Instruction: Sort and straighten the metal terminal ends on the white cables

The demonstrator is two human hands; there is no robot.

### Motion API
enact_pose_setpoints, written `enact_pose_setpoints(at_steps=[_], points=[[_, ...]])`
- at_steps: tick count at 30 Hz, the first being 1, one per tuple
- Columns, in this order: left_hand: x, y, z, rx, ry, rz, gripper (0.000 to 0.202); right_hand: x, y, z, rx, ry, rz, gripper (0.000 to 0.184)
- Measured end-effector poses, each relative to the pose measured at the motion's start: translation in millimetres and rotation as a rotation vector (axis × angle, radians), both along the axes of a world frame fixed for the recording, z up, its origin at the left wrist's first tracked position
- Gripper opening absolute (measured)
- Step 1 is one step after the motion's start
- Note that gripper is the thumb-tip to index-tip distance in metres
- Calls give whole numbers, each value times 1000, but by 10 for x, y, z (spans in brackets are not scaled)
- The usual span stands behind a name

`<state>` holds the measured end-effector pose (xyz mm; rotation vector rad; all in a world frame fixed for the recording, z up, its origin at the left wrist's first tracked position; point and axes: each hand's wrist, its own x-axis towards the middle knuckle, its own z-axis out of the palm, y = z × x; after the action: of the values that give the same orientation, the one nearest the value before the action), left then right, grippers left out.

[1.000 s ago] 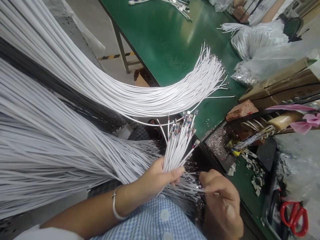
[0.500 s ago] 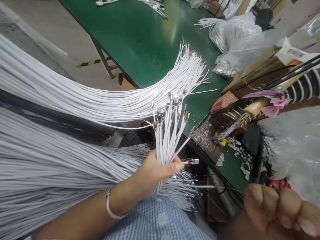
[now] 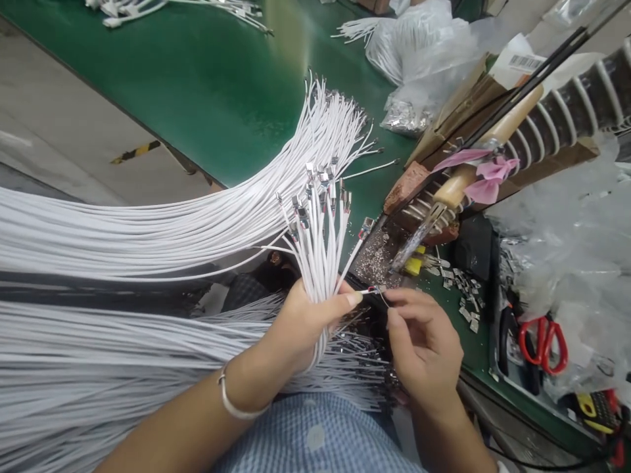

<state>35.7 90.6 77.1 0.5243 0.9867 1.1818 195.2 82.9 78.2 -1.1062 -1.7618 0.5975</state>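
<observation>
My left hand [image 3: 308,322] is closed around a bunch of white cables [image 3: 320,272] whose metal plugs fan out upward. One cable end with a small metal connector [image 3: 373,290] pokes out sideways past the thumb tip. At that connector is my right hand [image 3: 428,345], its fingers curled and the thumb near the index finger. A thin wire [image 3: 384,299] curves from the connector toward the right thumb; its far end is hidden. Behind the bunch lies a large sheaf of white cables [image 3: 236,220], and below the left forearm another sheaf [image 3: 123,348] spreads out.
A soldering iron [image 3: 451,187] with a pink ribbon slants over the green table [image 3: 207,98], close to a brick [image 3: 408,186]. Loose metal plug parts [image 3: 466,289] lie beside it. Farther right are red-handled scissors [image 3: 542,341] and plastic bags [image 3: 566,249].
My right hand has come in from the lower right to the connector by my left thumb. The left hand keeps its bunch, and the view has shifted to the right.
</observation>
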Motion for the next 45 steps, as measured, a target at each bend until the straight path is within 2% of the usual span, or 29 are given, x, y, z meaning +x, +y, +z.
enact_pose_setpoints(at_steps=[6, 15, 28, 45], points=[[-5, 104, 28, 41, -7, -35, 13, 4, 32, -48, 17, 27, 18, 28], [-14, 159, 58, 38, 23, -86, 13, -14, 37, -30, 18, 37, -12, 28], [-33, 206, 190, 52, 96, -75, 16, -32, 40, -18, 29, 89, -24, 27], [-11, 222, 217, 81, 84, -53, 16, -38, 48, 9, 8, 60, -44, 18]])
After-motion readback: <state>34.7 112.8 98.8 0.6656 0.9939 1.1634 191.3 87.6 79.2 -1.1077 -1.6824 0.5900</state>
